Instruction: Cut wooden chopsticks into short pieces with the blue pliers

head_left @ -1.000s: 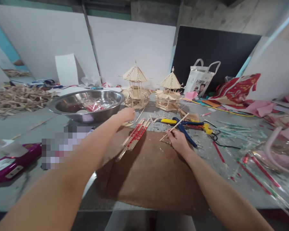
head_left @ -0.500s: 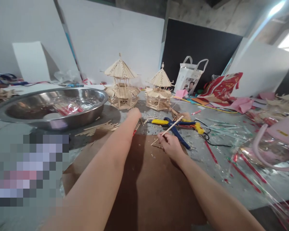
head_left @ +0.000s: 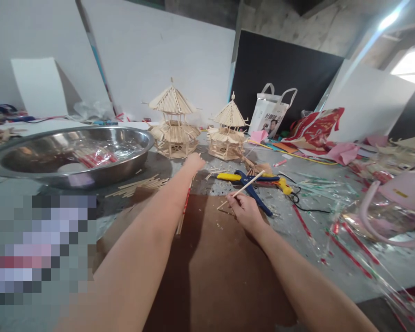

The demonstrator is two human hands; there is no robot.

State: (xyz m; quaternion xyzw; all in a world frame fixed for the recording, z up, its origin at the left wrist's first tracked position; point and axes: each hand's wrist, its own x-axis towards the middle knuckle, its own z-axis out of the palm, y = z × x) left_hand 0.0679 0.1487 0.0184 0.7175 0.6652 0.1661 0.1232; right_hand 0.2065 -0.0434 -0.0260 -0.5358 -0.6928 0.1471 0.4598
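My right hand (head_left: 244, 207) pinches a thin wooden stick (head_left: 246, 184) that slants up to the right over a brown board (head_left: 235, 267). Farther forward, my left hand (head_left: 195, 162) is closed around a few thin sticks (head_left: 180, 223), one with red on it. They run back beside my forearm, and the fingers are mostly hidden. Loose wooden sticks (head_left: 141, 184) lie left of that forearm. Beyond my right hand is a blue and yellow hand tool (head_left: 251, 184). Two stick-built pavilion models, one taller (head_left: 174, 120) and one shorter (head_left: 228, 129), stand behind my hands.
A wide metal basin (head_left: 124, 175) with plastic-wrapped sticks is at left. To the right lie a yellow-tipped tool with a black cord (head_left: 284, 186), clear and red glue-like strips (head_left: 302, 221) and a pink-handled jug (head_left: 394, 207). A white bag (head_left: 271, 113) stands behind.
My left hand has shifted slightly, and more of the sticks beside its forearm now shows. My right hand keeps its stick in nearly the same place. The view has turned a little.
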